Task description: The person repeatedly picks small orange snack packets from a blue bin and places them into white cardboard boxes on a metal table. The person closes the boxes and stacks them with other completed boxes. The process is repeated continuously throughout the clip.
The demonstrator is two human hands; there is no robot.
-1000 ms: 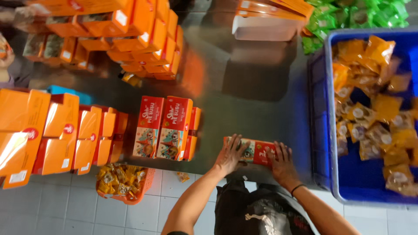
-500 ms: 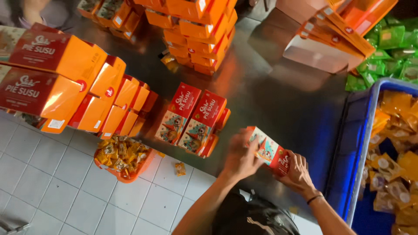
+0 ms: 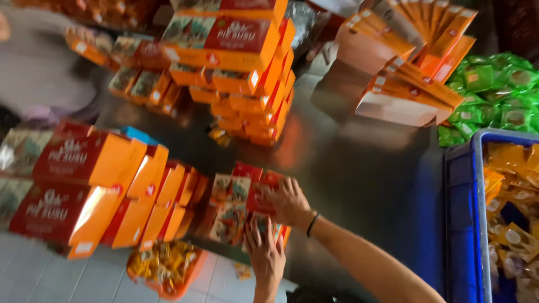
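Right hand palm down, fingers spread on top of red-orange carton, dark band on wrist. Left hand flat against the carton's near end, fingers pointing up, pressing it; neither hand wraps it. Carton touches the short row of same cartons at the near edge of the dark metal table, left of the middle. Further left along that edge, standing orange boxes, then bigger stacked boxes at the near left corner. Below the edge, over tiled floor, orange basket with yellow packets. Mid-table, tall stack of boxes. Far right, fanned flat unfolded cartons. Right edge: blue crate with yellow sachets, green packets behind it. Picture blurred.
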